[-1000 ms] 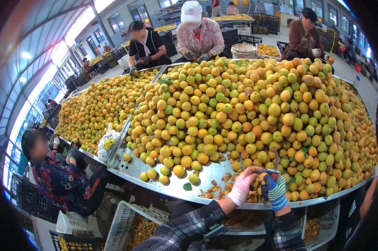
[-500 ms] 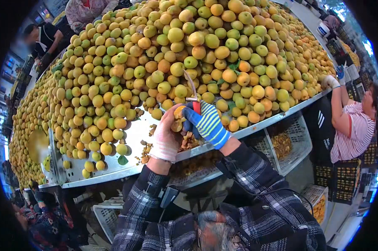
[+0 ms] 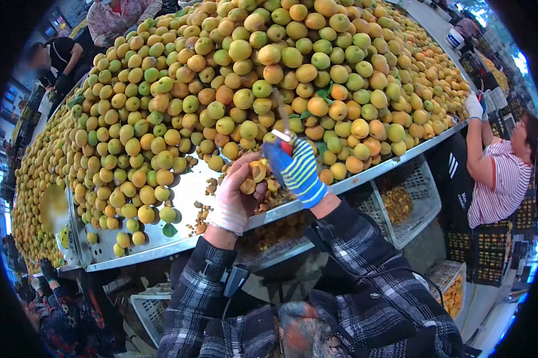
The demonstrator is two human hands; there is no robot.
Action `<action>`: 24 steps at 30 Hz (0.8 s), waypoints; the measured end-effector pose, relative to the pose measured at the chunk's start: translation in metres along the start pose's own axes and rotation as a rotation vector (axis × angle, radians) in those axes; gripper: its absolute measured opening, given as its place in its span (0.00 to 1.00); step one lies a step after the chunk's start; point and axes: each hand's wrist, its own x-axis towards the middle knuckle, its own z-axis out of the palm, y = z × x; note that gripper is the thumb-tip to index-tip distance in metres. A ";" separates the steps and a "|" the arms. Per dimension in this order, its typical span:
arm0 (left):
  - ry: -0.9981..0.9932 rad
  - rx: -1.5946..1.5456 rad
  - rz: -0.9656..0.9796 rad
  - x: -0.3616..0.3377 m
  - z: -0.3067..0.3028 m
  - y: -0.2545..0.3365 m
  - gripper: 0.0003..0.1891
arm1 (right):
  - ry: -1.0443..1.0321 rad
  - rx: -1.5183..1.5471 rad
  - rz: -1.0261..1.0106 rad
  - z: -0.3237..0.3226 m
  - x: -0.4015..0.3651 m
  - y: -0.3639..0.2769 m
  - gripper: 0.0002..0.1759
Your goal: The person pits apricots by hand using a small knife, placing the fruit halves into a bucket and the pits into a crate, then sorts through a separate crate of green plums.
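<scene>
My left hand (image 3: 233, 194), in a pale glove with bare fingers showing, holds a cut-open apricot (image 3: 258, 171) with its orange flesh exposed. My right hand (image 3: 295, 170), in a blue and yellow striped glove, is closed round the red handle of a knife (image 3: 282, 113), its thin blade pointing up and away over the fruit. The hands are close together, the knife clear of the cut fruit. Beyond them rises a large heap of yellow-green and orange apricots (image 3: 221, 89) on a metal table (image 3: 126, 261). Small cut pieces (image 3: 202, 215) lie left of my left hand.
Under the table edge, a grey crate (image 3: 421, 206) holds cut fruit. Another crate (image 3: 146, 310) stands at lower left. A co-worker in a striped shirt (image 3: 501, 179) is at the right, others at upper left and lower left. Stacked black crates (image 3: 489, 256) stand at right.
My right hand has drawn slightly away from my left, and the knife has tilted. The fruit between the hands now shows opened. The view has shifted slightly.
</scene>
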 end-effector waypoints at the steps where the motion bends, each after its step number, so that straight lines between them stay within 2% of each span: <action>1: -0.022 -0.040 -0.048 -0.002 0.005 0.001 0.17 | 0.002 0.153 0.104 -0.004 0.002 -0.004 0.09; 3: 0.030 -0.033 -0.079 -0.003 0.009 -0.001 0.17 | 0.140 0.351 -0.005 -0.004 0.010 0.005 0.08; 7: 0.005 -0.018 -0.070 -0.002 0.006 -0.006 0.17 | 0.019 0.719 0.087 -0.010 0.010 -0.014 0.14; 9: 0.001 0.040 -0.040 -0.001 0.011 -0.010 0.18 | -0.036 0.809 0.127 -0.010 0.009 -0.022 0.19; 11: -0.001 0.064 -0.038 0.002 0.012 -0.015 0.18 | -0.026 0.845 0.102 -0.007 0.010 -0.024 0.19; 13: -0.001 0.087 -0.033 0.004 0.010 -0.020 0.18 | -0.013 0.837 0.080 -0.006 0.010 -0.025 0.19; 15: 0.142 0.013 -0.093 0.006 0.008 -0.024 0.20 | 0.001 0.828 0.060 -0.004 0.009 -0.024 0.19; 16: 0.149 0.066 -0.075 0.007 0.010 -0.027 0.27 | 0.041 0.796 0.035 -0.003 0.009 -0.023 0.19; 18: 0.164 0.081 -0.078 0.009 0.009 -0.029 0.28 | 0.146 0.719 0.023 0.001 0.007 -0.023 0.20; 23: 0.198 0.049 -0.090 0.011 0.015 -0.036 0.32 | 0.147 0.647 0.034 -0.003 0.009 -0.011 0.20; 24: 0.221 0.051 -0.116 0.008 0.025 -0.033 0.32 | 0.148 0.562 -0.032 -0.003 0.010 -0.008 0.18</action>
